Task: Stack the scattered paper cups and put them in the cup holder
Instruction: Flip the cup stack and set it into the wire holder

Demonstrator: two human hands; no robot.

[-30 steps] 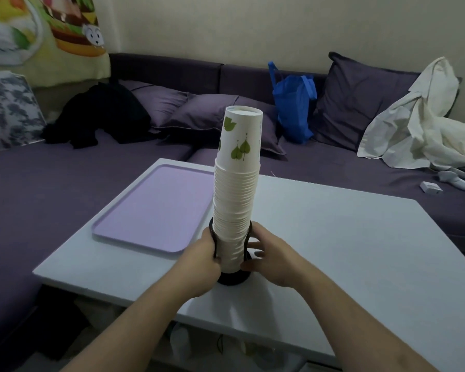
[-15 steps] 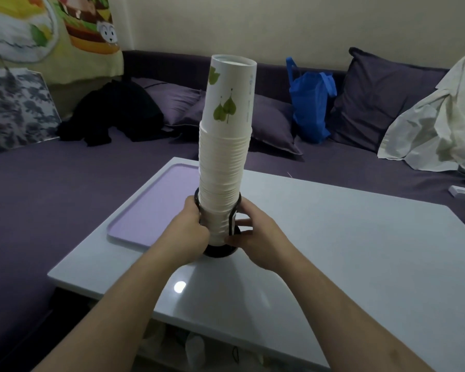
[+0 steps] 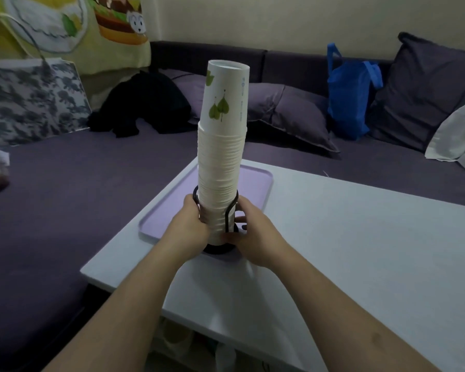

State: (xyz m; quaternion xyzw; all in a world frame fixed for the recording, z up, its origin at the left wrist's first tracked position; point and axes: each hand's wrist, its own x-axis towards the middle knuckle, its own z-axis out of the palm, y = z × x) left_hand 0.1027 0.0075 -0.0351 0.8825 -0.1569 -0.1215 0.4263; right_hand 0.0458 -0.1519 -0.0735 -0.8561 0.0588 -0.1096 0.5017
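Tall stack of paper cups (image 3: 222, 146) standing upside down in a black wire cup holder (image 3: 220, 232), top cup has green leaf prints on it. Left hand (image 3: 189, 228) wraps the holder from one side, right hand (image 3: 255, 237) from the other, both pressed right against it. The holder's base sits at the near edge of a lilac tray (image 3: 255, 183) on the white worktop (image 3: 360, 251). Purple sofa (image 3: 65, 189) behind, with cushions, a blue bag (image 3: 346, 95) and some dark clothing (image 3: 145, 103) on it
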